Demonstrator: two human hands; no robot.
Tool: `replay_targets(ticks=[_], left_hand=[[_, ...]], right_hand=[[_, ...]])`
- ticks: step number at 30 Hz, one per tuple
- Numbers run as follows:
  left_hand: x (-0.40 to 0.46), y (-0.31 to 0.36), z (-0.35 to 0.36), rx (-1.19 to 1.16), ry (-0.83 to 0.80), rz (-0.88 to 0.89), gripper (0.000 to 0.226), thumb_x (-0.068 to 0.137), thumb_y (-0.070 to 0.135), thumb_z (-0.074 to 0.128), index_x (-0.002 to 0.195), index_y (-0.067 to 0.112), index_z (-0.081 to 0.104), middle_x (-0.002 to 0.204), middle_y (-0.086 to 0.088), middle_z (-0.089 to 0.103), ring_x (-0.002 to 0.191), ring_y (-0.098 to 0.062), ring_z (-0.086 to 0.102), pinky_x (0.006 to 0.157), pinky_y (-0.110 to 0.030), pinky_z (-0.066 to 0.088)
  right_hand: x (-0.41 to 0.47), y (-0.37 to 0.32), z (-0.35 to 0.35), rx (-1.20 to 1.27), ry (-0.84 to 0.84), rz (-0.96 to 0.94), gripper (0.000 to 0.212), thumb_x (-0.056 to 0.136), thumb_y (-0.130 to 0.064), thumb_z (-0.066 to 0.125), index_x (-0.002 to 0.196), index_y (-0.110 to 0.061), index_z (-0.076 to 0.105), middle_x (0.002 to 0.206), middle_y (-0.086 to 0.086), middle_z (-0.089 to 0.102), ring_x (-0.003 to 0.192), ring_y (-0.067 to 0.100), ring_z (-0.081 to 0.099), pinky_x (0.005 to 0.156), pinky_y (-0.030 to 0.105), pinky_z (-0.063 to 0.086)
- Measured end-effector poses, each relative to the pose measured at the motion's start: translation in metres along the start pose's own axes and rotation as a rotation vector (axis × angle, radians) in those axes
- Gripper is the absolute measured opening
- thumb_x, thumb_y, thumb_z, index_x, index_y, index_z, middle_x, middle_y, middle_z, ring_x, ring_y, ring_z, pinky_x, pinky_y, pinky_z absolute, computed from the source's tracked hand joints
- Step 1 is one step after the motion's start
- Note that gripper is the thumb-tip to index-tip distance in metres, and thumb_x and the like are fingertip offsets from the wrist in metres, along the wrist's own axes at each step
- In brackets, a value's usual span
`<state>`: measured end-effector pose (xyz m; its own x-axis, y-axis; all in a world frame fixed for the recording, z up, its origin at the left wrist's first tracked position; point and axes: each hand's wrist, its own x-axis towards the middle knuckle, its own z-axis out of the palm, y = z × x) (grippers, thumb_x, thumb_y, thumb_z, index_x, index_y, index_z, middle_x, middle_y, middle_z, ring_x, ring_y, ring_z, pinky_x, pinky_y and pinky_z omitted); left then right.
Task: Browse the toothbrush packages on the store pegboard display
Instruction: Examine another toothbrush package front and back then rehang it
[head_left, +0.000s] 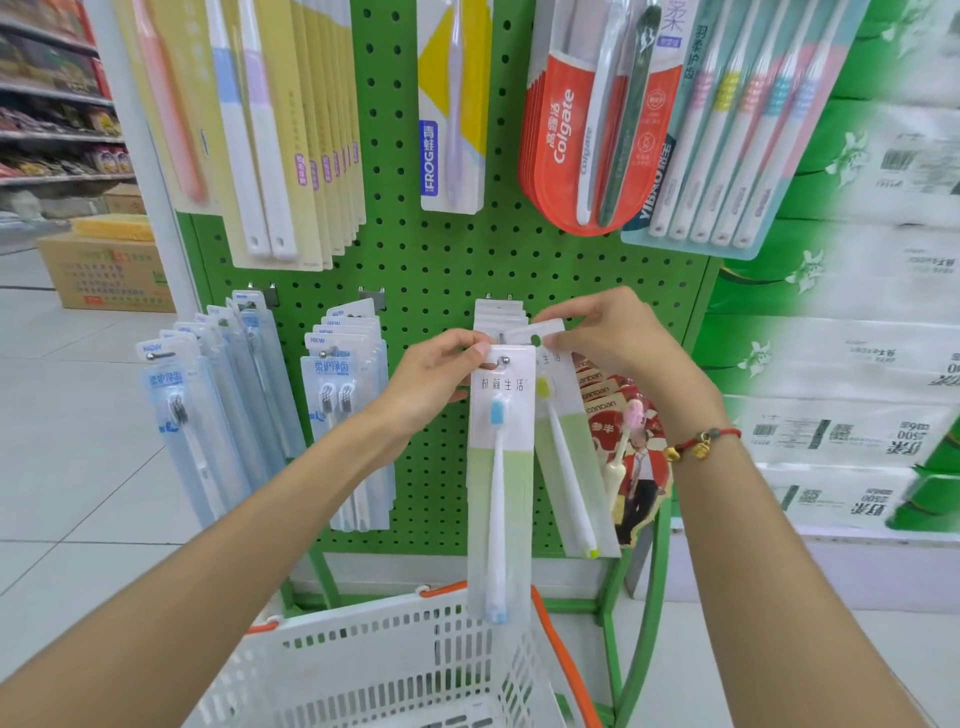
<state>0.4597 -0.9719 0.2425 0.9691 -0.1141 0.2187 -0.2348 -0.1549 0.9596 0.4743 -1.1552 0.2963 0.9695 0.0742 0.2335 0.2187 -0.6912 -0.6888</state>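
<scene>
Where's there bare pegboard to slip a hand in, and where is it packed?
Bare pegboard runs across the middle, between the top row of packs and the lower hooks. Another gap sits between the yellow packs and the Frog pack. It is crowded where the left hand and right hand pinch the white-green packs.

Centre frame: the left hand (434, 382) pinches the top edge of the blue-brush package (500, 467), which hangs on a peg of the green pegboard (441, 260). The right hand (618, 343) pinches the tilted yellow-brush package (566, 457) just beside it. A white basket (395, 670) occupies the lower centre.
</scene>
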Motion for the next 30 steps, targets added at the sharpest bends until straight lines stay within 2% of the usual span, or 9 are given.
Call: replay_targets(ticks=[3,4,6,8,12,16,20,27,30], left_hand=[[-0.001,0.001,0.001,0.001,0.01,0.015,0.014,0.099,0.024,0.05,0.105,0.018,0.061,0.103,0.002,0.07,0.096,-0.01,0.063,0.094,-0.026,0.048],[-0.002,0.002,0.002,0.014,0.018,0.024,0.012,0.099,0.024,0.05,0.103,0.02,0.061,0.103,0.002,0.07,0.096,-0.01,0.062,0.093,-0.026,0.047],[-0.002,0.003,0.002,0.051,0.034,0.041,0.011,0.099,0.024,0.05,0.102,0.022,0.061,0.101,0.005,0.07,0.094,-0.006,0.061,0.089,-0.023,0.046],[-0.002,0.004,0.002,0.075,0.041,0.059,0.01,0.099,0.024,0.051,0.1,0.023,0.061,0.097,0.01,0.069,0.09,0.001,0.06,0.086,-0.019,0.044],[-0.003,0.002,0.001,0.123,0.102,0.127,0.01,0.095,0.025,0.058,0.097,0.022,0.067,0.096,0.014,0.069,0.088,0.006,0.06,0.084,-0.017,0.043],[-0.003,0.004,0.001,0.16,0.206,0.181,0.01,0.093,0.026,0.061,0.1,0.024,0.068,0.097,0.018,0.067,0.091,0.003,0.058,0.08,-0.013,0.04],[0.002,0.013,-0.002,0.182,0.352,0.164,0.011,0.096,0.026,0.056,0.097,0.031,0.067,0.096,0.021,0.064,0.1,-0.005,0.059,0.088,-0.025,0.044],[0.02,0.024,0.0,0.286,0.164,-0.01,0.016,0.096,0.024,0.056,0.106,0.025,0.068,0.118,0.008,0.065,0.115,-0.012,0.056,0.103,-0.031,0.039],[0.023,0.029,0.0,0.278,0.101,-0.072,0.015,0.096,0.019,0.056,0.102,0.023,0.07,0.123,0.005,0.063,0.118,-0.014,0.054,0.107,-0.034,0.039]], right_hand=[[0.002,0.001,0.005,0.033,0.017,-0.013,0.023,0.087,-0.024,0.071,0.089,-0.046,0.067,0.095,0.009,0.074,0.103,0.022,0.061,0.101,0.039,0.042],[0.002,0.001,0.005,0.033,0.013,-0.021,0.024,0.087,-0.024,0.071,0.089,-0.047,0.066,0.098,0.012,0.073,0.103,0.023,0.061,0.104,0.04,0.04],[0.001,-0.002,0.004,0.037,-0.016,-0.056,0.021,0.088,-0.023,0.07,0.093,-0.044,0.068,0.099,0.012,0.073,0.084,0.018,0.063,0.085,0.03,0.048],[0.0,-0.004,0.006,0.022,-0.032,-0.088,0.019,0.089,-0.022,0.069,0.098,-0.039,0.07,0.096,0.011,0.074,0.083,0.024,0.066,0.072,0.027,0.048],[0.004,-0.003,0.015,0.011,-0.037,-0.101,0.018,0.092,-0.022,0.064,0.105,-0.031,0.073,0.103,0.007,0.073,0.093,0.026,0.068,0.088,0.033,0.051],[0.007,-0.001,0.018,0.039,-0.089,-0.117,0.018,0.094,-0.02,0.062,0.106,-0.026,0.073,0.105,0.001,0.073,0.087,0.013,0.07,0.085,0.026,0.05],[0.009,0.0,0.02,0.04,-0.117,-0.102,0.022,0.097,-0.016,0.056,0.107,-0.026,0.073,0.108,0.001,0.072,0.083,0.011,0.071,0.09,0.029,0.052],[0.019,-0.003,0.008,-0.122,0.085,-0.111,0.019,0.094,-0.019,0.06,0.105,-0.029,0.071,0.092,0.001,0.072,0.074,0.016,0.066,0.08,0.037,0.056],[0.028,-0.007,0.006,-0.256,0.004,-0.137,0.008,0.088,-0.029,0.069,0.095,-0.032,0.073,0.093,0.0,0.071,0.086,0.019,0.066,0.088,0.041,0.054]])
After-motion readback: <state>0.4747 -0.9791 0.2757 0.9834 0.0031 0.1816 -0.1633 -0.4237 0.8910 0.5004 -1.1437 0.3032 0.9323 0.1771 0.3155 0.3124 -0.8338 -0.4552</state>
